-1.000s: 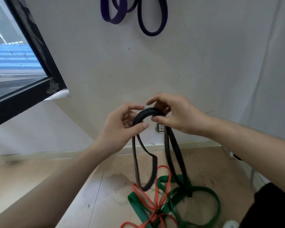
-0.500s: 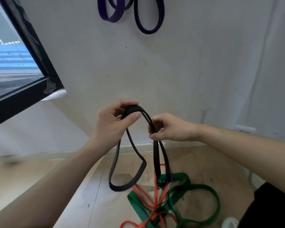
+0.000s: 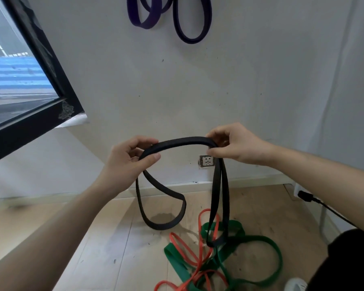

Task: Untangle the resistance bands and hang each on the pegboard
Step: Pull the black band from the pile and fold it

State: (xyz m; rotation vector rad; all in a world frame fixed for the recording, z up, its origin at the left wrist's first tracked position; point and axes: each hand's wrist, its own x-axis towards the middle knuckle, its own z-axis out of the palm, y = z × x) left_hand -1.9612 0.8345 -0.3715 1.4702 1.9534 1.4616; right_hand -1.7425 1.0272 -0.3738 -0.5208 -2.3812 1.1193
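Two hands are pinching one long black rubber band (image 3: 183, 141) — the left hand (image 3: 126, 162) is squeezing it between thumb and fingers, and the right hand (image 3: 237, 143) is doing the same just above a wall socket (image 3: 207, 161). The hands are now farther apart than half a second ago, so the doubled band is stretching flat between them. One loop is hanging free below the left hand. The other is dangling down to the wide green band (image 3: 259, 242) and the thin orange band (image 3: 189, 255) heaped on the wooden floor (image 3: 105, 244) — whether it is caught there, I cannot tell. Two purple bands (image 3: 187, 28) are already hanging on the wall, so the black one looks nearly ready to hang next.
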